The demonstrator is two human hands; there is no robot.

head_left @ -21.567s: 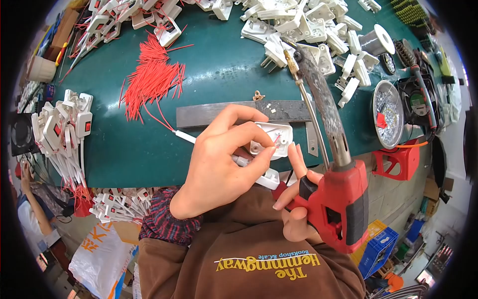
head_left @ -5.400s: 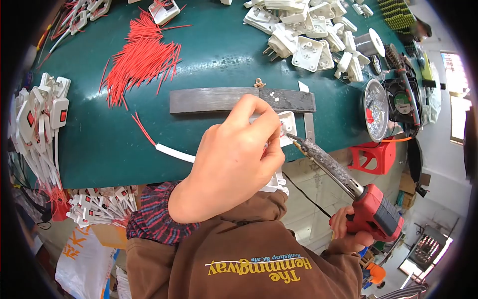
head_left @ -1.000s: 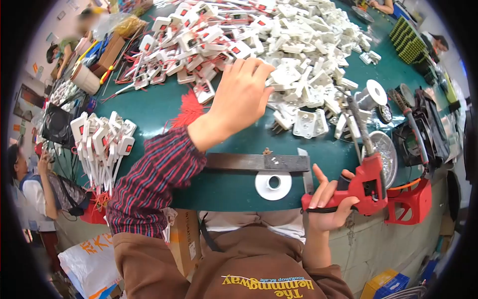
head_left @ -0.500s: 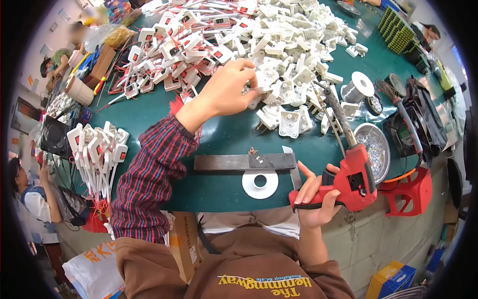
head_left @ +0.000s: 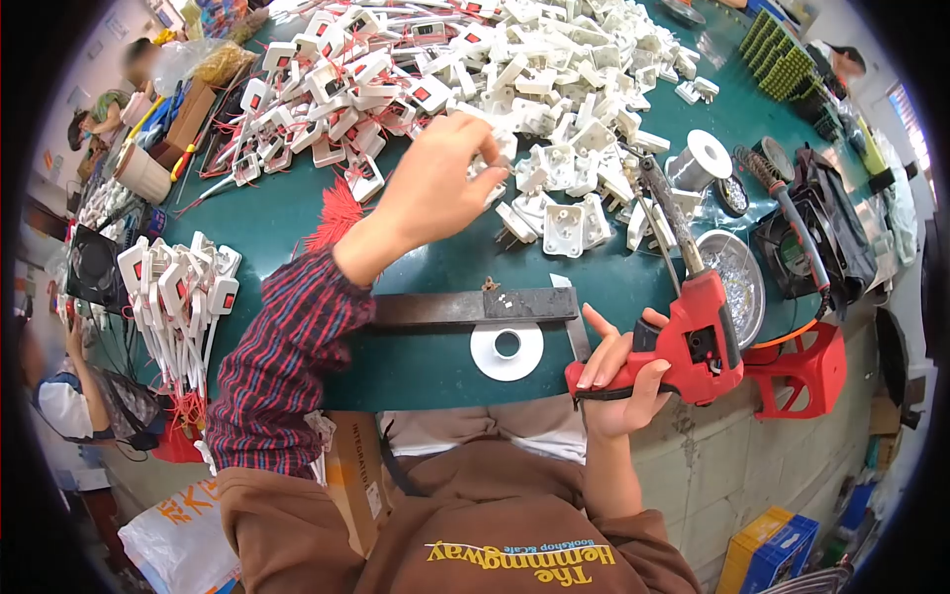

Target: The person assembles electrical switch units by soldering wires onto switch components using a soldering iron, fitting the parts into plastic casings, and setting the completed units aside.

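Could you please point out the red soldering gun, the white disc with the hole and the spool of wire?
Red soldering gun [head_left: 702, 308]: head view, on its red housing.
White disc [head_left: 531, 349]: head view, on its flat face, beside the hole.
Spool of wire [head_left: 683, 170]: head view, on the wound wire.

Centre: 1 dark bar, 1 white reel. Right: 1 red soldering gun, 1 wire spool. Top: white housings, uncountable.

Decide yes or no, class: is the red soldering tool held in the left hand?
No, the right hand holds the red soldering tool, while the left hand is at the white parts.
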